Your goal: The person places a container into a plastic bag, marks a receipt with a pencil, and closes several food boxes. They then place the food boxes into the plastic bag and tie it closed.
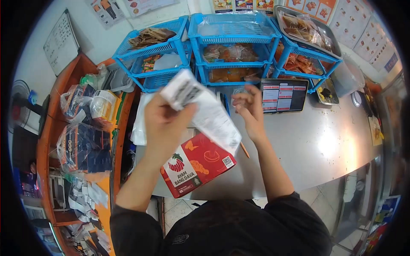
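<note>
My left hand is closed on a long white printed receipt, pinching it near its upper end. The receipt slants down to the right and hangs over part of a red and white food box marked "Ayam Bang Dava", which lies on the steel table. My right hand is raised beside the tablet, its fingers half curled and apart, with nothing visible in them. An orange pencil rests on the table just right of the receipt's lower end.
Blue tiered baskets with packaged food stand along the back. A metal tray of bagged items tops the right stack. On the left, an orange shelf holds plastic-wrapped packs. A small metal tray sits right of the tablet.
</note>
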Motion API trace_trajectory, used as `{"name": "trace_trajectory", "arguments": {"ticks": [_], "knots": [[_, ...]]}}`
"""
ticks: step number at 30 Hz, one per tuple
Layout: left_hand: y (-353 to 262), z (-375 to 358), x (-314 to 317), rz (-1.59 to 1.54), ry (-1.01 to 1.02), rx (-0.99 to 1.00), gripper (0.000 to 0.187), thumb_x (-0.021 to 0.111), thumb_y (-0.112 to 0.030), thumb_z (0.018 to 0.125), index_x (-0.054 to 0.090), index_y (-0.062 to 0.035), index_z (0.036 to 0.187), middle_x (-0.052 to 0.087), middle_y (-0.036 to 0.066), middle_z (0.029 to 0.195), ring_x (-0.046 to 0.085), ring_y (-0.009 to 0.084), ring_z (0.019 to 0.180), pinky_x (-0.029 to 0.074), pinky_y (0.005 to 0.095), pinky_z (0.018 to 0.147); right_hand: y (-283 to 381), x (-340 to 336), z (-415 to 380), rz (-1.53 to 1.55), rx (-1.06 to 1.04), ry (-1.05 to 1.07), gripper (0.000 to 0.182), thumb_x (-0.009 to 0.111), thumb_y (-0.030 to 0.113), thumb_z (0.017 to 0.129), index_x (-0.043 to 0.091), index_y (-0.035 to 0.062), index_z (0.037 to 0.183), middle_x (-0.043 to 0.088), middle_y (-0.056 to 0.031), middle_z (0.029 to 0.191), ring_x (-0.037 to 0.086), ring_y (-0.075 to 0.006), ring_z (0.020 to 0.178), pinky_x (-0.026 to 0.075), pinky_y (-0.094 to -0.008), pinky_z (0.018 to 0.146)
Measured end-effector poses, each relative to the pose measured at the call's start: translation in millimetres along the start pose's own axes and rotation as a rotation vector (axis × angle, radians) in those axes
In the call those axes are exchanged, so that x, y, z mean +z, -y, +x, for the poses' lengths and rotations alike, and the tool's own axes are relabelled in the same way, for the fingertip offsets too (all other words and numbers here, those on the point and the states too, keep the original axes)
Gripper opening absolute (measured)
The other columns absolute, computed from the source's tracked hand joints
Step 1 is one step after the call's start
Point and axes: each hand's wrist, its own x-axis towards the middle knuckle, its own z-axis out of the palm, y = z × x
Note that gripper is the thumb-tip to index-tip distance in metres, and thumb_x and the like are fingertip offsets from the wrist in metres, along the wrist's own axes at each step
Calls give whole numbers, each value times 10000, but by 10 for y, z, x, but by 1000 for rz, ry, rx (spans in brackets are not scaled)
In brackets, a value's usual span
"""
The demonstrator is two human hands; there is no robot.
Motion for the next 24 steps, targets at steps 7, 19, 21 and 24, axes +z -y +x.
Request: {"name": "trace_trajectory", "arguments": {"ticks": [7, 19, 21, 24], "knots": [[130, -412, -773, 314, -515, 328, 122, 577, 21, 824, 556, 25, 945, 589, 60, 923, 564, 81, 785, 437, 215, 714, -1466, -278, -188, -316, 687, 1, 250, 671, 258, 798, 695, 9, 811, 578, -200, 1124, 551, -278, 1003, 432, -367, 834], [145, -438, -512, 171, -413, 17, 143, 600, -73, 863, 606, 25, 967, 621, 7, 848, 518, 30, 728, 390, 177, 641, -1017, -367, -405, -933, 366, 60, 155, 679, 153, 760, 678, 6, 810, 537, -207, 1232, 586, -362, 1014, 474, -401, 799], [162, -482, -422, 83, -303, -66, 188, 581, -73, 878, 581, 28, 1037, 622, 23, 892, 534, 43, 769, 418, 192, 677, -78, 51, -274, -365, 260, -21, 95, 643, 50, 787, 678, 13, 867, 563, -169, 1210, 621, -233, 900, 468, -321, 785], [55, -504, -169, 26, -212, -121, 224, 566, -67, 886, 557, 32, 1088, 617, 38, 930, 543, 51, 813, 433, 201, 711, 611, 504, -233, -52, 3, 255, 190, 640, 69, 796, 662, 32, 980, 562, -143, 1213, 560, -195, 963, 440, -296, 812]]}}
